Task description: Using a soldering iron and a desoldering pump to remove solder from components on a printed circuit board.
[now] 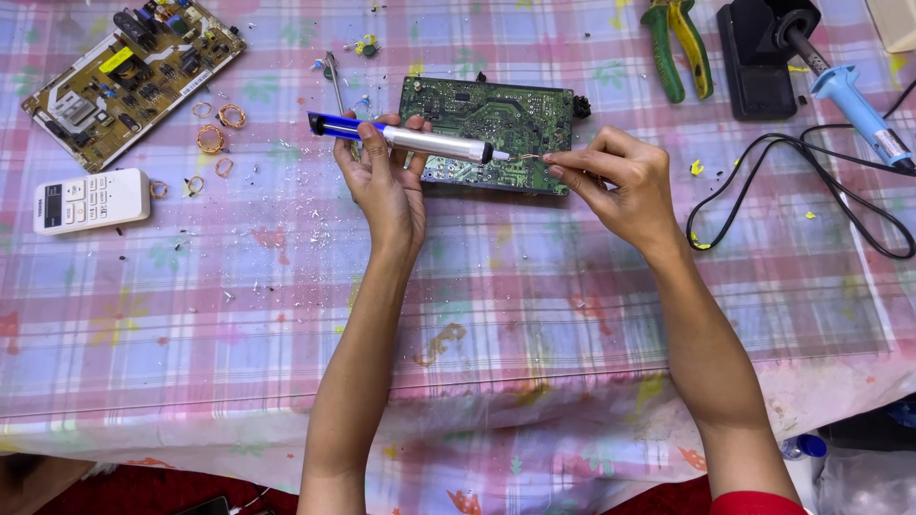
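My left hand (386,181) grips a desoldering pump (420,141), blue at its left end and silver along the barrel, held level with its white tip pointing right. My right hand (620,181) pinches a thin wire (528,156) right at the pump's tip. Both hands hover over the near edge of a green circuit board (491,119) lying on the checked tablecloth.
A tan circuit board (129,76) lies at far left above a white remote control (91,200), with small copper wire coils (215,133) between. Green-handled pliers (677,43), a black stand (759,57), a blue-handled soldering iron (854,100) and its black cord (811,186) sit at right.
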